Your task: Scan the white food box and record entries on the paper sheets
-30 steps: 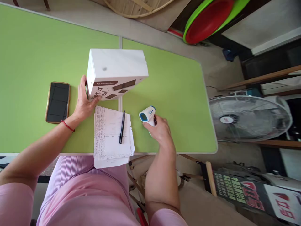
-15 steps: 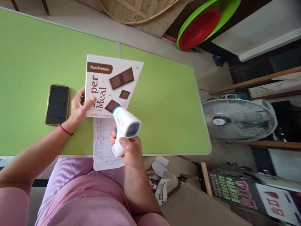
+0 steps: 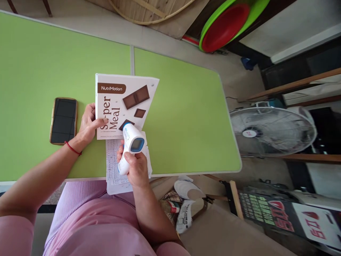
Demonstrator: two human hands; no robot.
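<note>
Lying flat on the green table point(image 3: 181, 113), just left of the fingers of the left hand point(image 3: 89, 122): one phone point(image 3: 63, 121), screen dark, in a brown-edged case. Round the left wrist, nearer than those fingers, one red bracelet point(image 3: 72, 148). Pinching one white box point(image 3: 112, 101) at its left edge — thumb pressed on the printed front, other fingers partly hidden behind. Reaching rightward from the left fingertips, with three printed chocolate pieces point(image 3: 136, 96) to the right of the thumb, the lowest partly covered. Inside of the box hidden from view. Between the two hands' fingers, partly under the right ones, a few overlapping sheets of paper point(image 3: 113, 160), too closely stacked to count. Gripping one white-and-blue thermometer point(image 3: 130, 138) in the right hand point(image 3: 137, 167), fingers curled round the handle, thumb laid just below the screen. Nose end forward of the right fingers, at the lower part of the box — cannot tell whether touching or slightly apart. Well beyond the right fingers, off to the right, one green basin point(image 3: 254, 16) with one red basin point(image 3: 226, 28) in it. Farther right, one fan point(image 3: 271, 133).
</note>
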